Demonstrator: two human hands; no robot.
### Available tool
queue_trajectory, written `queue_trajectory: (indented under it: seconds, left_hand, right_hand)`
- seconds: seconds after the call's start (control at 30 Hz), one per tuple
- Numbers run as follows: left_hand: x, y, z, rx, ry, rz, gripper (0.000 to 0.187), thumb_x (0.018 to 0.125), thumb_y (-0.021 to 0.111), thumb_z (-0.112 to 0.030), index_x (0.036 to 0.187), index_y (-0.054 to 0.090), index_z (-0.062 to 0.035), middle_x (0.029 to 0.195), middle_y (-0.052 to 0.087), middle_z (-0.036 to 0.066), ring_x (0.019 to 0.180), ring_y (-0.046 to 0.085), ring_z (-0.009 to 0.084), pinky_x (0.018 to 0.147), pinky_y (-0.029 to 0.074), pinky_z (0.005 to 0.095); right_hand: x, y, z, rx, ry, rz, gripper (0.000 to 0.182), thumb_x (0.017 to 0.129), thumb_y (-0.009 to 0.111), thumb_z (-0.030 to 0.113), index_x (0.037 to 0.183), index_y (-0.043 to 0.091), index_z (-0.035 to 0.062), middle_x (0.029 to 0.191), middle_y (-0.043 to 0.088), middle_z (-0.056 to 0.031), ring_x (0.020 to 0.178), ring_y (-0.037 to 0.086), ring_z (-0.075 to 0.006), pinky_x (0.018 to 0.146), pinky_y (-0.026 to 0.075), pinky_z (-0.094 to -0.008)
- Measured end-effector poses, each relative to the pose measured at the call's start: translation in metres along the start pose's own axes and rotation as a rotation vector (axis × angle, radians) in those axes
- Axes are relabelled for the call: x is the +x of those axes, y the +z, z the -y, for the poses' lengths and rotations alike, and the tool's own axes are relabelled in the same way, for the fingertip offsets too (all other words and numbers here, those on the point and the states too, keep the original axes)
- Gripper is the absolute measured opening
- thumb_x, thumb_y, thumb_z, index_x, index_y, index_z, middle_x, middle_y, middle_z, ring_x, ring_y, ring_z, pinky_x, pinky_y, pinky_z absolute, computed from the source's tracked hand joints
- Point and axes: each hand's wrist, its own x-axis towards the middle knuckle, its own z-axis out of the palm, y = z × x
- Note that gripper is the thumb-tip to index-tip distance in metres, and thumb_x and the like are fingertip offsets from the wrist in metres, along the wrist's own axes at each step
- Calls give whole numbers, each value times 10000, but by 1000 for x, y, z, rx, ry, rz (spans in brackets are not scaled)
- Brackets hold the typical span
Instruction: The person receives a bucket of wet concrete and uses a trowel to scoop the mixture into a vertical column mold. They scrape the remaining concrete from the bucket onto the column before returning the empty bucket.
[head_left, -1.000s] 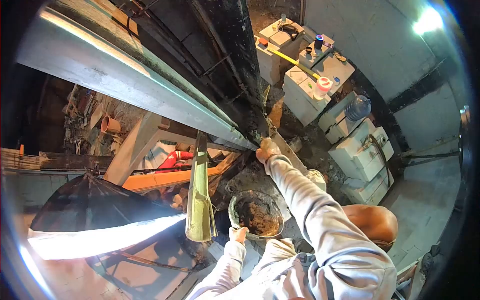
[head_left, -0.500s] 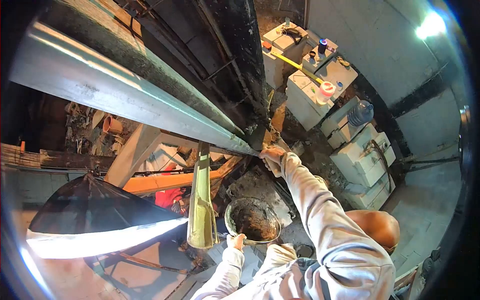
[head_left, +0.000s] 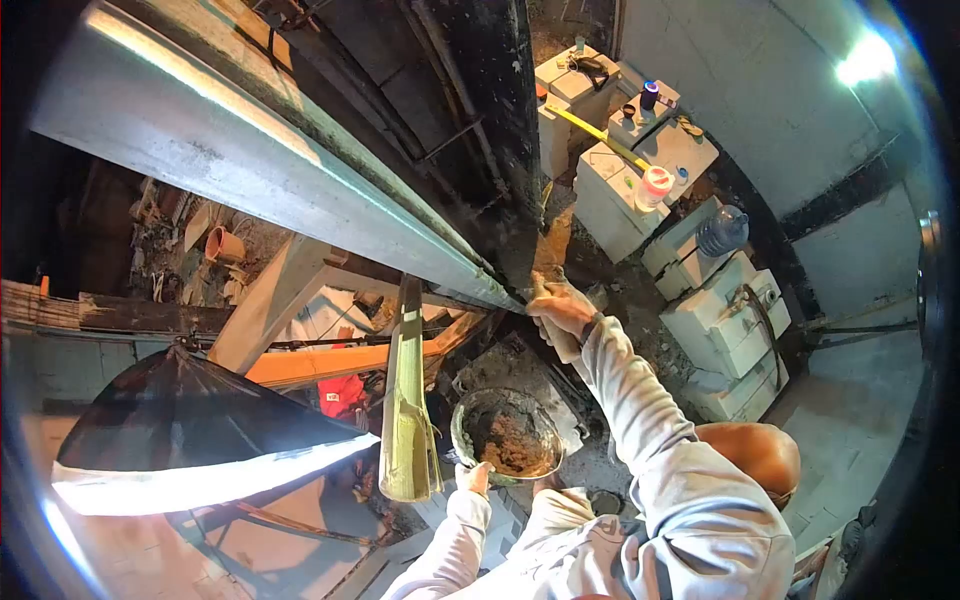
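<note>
My left hand is closed on the near rim of a round basin. Inside it is a lumpy brown mortar-like mix. Up ahead, beside the lower end of a long pale beam, my right hand is closed with its fingers curled. Whatever it grips is mostly hidden by the fingers and I cannot make it out. A dark upright column stands just behind this hand. Left of the basin hangs a yellowish-green trough-shaped length.
White blocks at right carry a yellow level, a pink-lidded tub and a dark can. A large plastic bottle rests nearby. A bright softbox lamp and an orange beam are at left.
My right hand has shifted slightly right and turned, showing more of its back. The basin is tipped a little differently, with more of the mix visible. My left hand keeps its hold.
</note>
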Motion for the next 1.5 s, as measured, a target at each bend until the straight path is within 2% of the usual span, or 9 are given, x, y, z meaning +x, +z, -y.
queue_trajectory:
  seconds: [0.03,0.1,0.2,0.3,0.53,0.9,1.2,1.43,1.5]
  left_hand:
    - [-1,3,-2,34,-24,-17,404,611,664,-84,947,439,-75,857,536,89,706,543,244,559,438,385]
    - [-2,8,-2,22,25,-15,396,607,666,-81,929,437,-67,848,530,101,703,538,249,567,444,390]
    - [-2,11,-6,90,47,-23,359,630,654,-91,913,437,-61,785,536,95,668,539,229,568,439,369]
    - [22,6,20,98,75,-24,332,642,657,-103,878,427,-65,760,551,91,596,526,212,498,408,347]
    - [18,17,8,103,107,-1,345,635,659,-93,875,413,-78,748,549,90,588,527,189,461,394,335]
    - [10,17,-4,94,83,-16,384,606,660,-93,896,410,-76,766,530,97,616,533,206,494,417,349]
    - [21,11,9,87,141,-64,411,566,675,-100,871,430,24,686,505,92,540,472,161,469,415,314]
    - [9,21,-11,131,77,-33,398,595,673,-116,898,423,-52,806,529,105,678,529,219,549,435,356]
    - [13,20,-6,129,89,-33,400,593,676,-119,898,427,-49,812,531,109,676,531,220,539,434,351]
  right_hand:
    - [19,-1,-1,1,1,-2,179,716,568,106,873,517,36,671,533,-79,572,551,-225,508,468,-342]
    - [78,-3,-18,-951,-364,-238,217,708,565,137,898,566,32,689,558,-100,632,583,-235,593,491,-328]
    - [129,3,-34,-1251,-773,-684,322,667,628,274,860,577,21,714,597,-140,719,600,-307,665,500,-343]
    - [108,0,4,-1059,-255,-420,350,703,587,195,994,551,4,933,620,-182,905,611,-292,756,490,-370]
    - [2,19,-38,-959,42,-277,381,793,487,169,1127,453,-12,1065,572,-216,1022,556,-324,881,443,-372]
    - [33,34,-34,-1090,-145,-264,358,699,623,213,992,563,16,953,622,-189,930,599,-319,797,482,-374]
    - [44,36,-57,-972,-126,-349,291,717,560,144,971,542,5,912,625,-192,893,613,-311,762,490,-380]
    - [28,36,-62,-1055,-348,-399,264,733,561,135,956,488,14,882,598,-192,852,607,-351,723,493,-398]
    - [30,39,-79,-1025,-190,-418,192,824,465,142,961,534,26,928,583,-159,857,610,-298,746,486,-379]
